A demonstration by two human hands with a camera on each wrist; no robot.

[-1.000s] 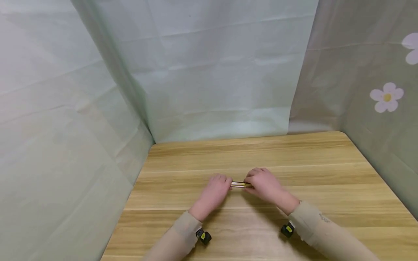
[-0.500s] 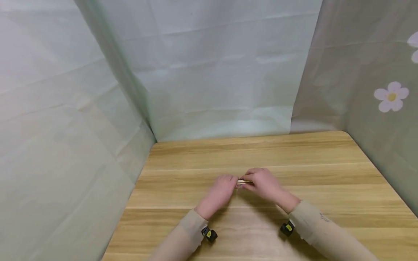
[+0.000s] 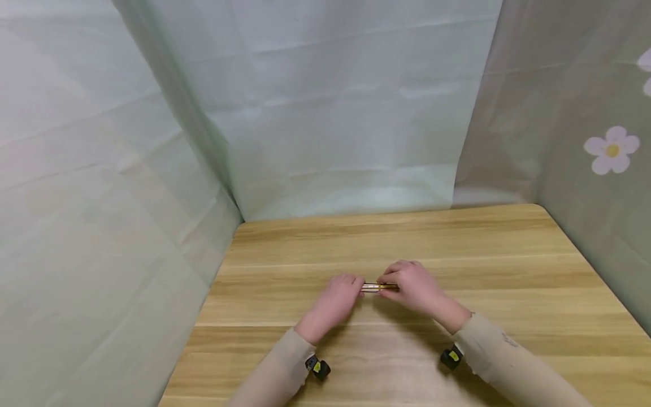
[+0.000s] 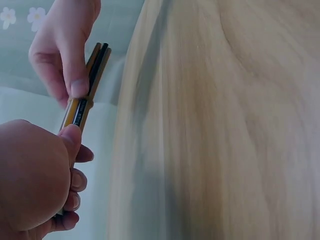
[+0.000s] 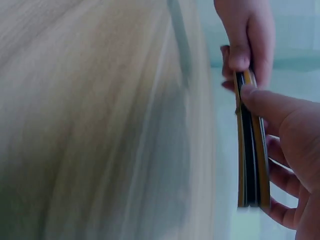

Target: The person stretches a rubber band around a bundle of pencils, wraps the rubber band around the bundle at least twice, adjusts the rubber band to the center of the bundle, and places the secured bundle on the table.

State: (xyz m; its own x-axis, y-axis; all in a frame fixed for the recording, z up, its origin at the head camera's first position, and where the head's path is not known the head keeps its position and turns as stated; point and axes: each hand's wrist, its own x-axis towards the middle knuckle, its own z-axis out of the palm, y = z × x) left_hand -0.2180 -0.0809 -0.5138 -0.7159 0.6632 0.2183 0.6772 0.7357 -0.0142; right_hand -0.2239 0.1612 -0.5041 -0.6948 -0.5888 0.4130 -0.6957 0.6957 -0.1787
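Note:
A slim bundle of pencils [image 4: 80,112], yellow and black, is held level above the table between both hands in the head view. My left hand [image 3: 337,301] curls its fingers round one end, with the thumb lying along the pencils. Nearer the other end, my right hand [image 3: 413,287] pinches the bundle between thumb and fingers. A thin band [image 4: 89,102], like a rubber band, circles the pencils just by the right thumb in the left wrist view. Flat pencil ends stick out past the right hand in the right wrist view. The left palm hides the opposite ends.
Beneath the hands spreads a wood-grain table [image 3: 315,243] with rounded corners. Pale cloth curtains [image 3: 335,113] hang behind it and on both sides, flowers printed on the right one. Each sleeve's wrist carries a small black camera [image 3: 319,368].
My left hand shifted right toward the right hand, then back left, so more of the pencils shows between them now. The right hand stayed nearly in place, its grip slightly altered.

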